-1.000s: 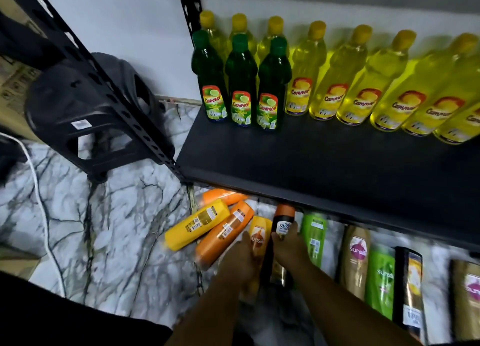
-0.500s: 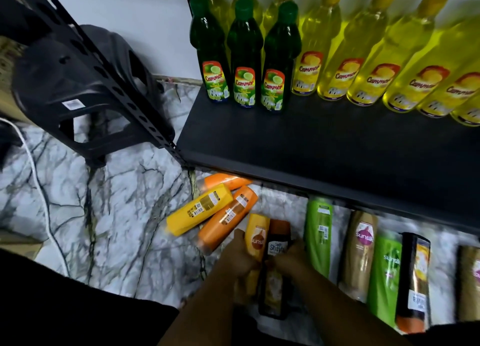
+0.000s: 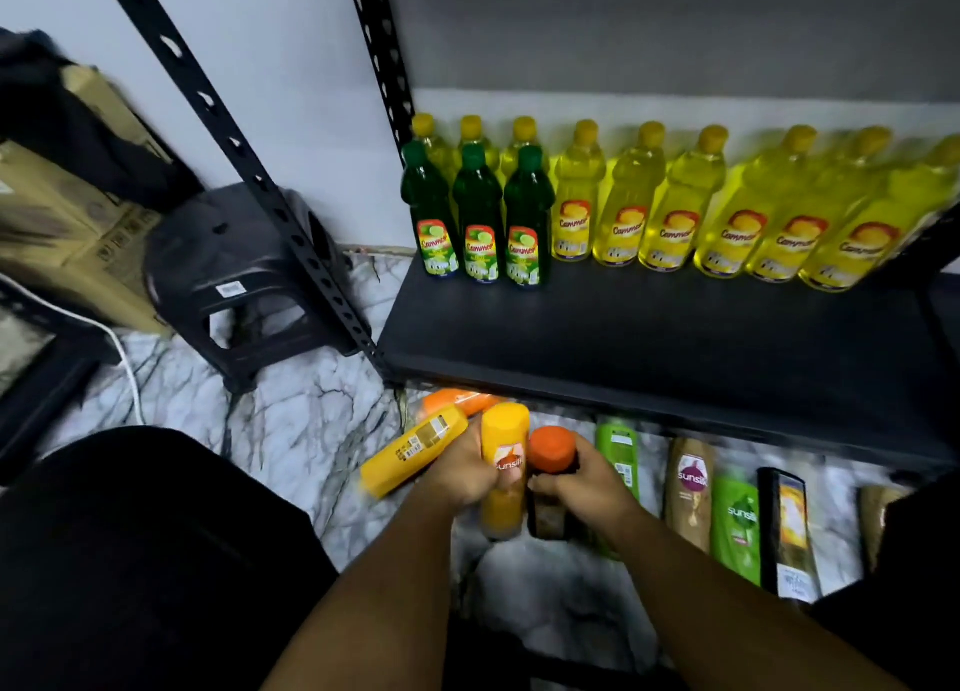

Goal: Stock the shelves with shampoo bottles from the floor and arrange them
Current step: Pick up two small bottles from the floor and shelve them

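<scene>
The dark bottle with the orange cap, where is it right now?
In the head view, the dark bottle with the orange cap is in the right hand, low centre, just right of the yellow Sunsilk bottle held by the left hand.

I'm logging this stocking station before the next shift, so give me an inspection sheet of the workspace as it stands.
Surface: black shelf, front area bare; marble floor below.
Job's things: yellow Sunsilk bottle in the left hand; dark bottle with orange cap in the right hand; more shampoo bottles lying on the floor, among them a yellow one, a beige Sunsilk and a green Sunsilk.
Clutter: three green bottles and a row of yellow bottles at the shelf back.
Grippers: both hands shut on bottles.
Cables: white cable on the floor, left.
Surroundings: black plastic stool, cardboard boxes, white wall.
</scene>
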Action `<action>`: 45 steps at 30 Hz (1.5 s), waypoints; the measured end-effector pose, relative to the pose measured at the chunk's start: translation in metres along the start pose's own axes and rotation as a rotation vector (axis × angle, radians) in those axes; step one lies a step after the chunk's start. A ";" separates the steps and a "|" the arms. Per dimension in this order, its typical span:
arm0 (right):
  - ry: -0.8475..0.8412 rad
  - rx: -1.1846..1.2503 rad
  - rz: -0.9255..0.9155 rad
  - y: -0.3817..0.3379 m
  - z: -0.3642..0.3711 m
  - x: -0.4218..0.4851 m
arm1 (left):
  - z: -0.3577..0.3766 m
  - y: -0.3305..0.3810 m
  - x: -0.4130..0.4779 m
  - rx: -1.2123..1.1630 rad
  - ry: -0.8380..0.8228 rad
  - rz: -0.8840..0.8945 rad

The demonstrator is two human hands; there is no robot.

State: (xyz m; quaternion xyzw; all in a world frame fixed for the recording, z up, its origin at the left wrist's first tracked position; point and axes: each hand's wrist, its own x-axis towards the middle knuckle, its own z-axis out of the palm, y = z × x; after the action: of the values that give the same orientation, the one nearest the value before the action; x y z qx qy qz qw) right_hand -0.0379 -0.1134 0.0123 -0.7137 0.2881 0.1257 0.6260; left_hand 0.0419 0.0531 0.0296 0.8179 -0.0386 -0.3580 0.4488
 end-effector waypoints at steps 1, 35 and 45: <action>0.026 -0.005 -0.017 0.000 -0.001 -0.007 | 0.000 0.002 -0.005 -0.017 -0.002 0.009; 0.318 0.269 -0.463 -0.121 -0.011 -0.081 | -0.049 0.106 -0.079 -0.270 0.365 0.345; 0.289 0.295 -1.082 -0.349 -0.063 -0.166 | -0.137 0.317 -0.198 -0.438 0.466 0.982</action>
State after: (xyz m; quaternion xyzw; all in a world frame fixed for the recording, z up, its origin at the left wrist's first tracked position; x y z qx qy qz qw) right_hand 0.0155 -0.1144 0.4001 -0.6745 -0.0207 -0.3524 0.6485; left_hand 0.0624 0.0377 0.4269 0.6494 -0.2387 0.0815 0.7175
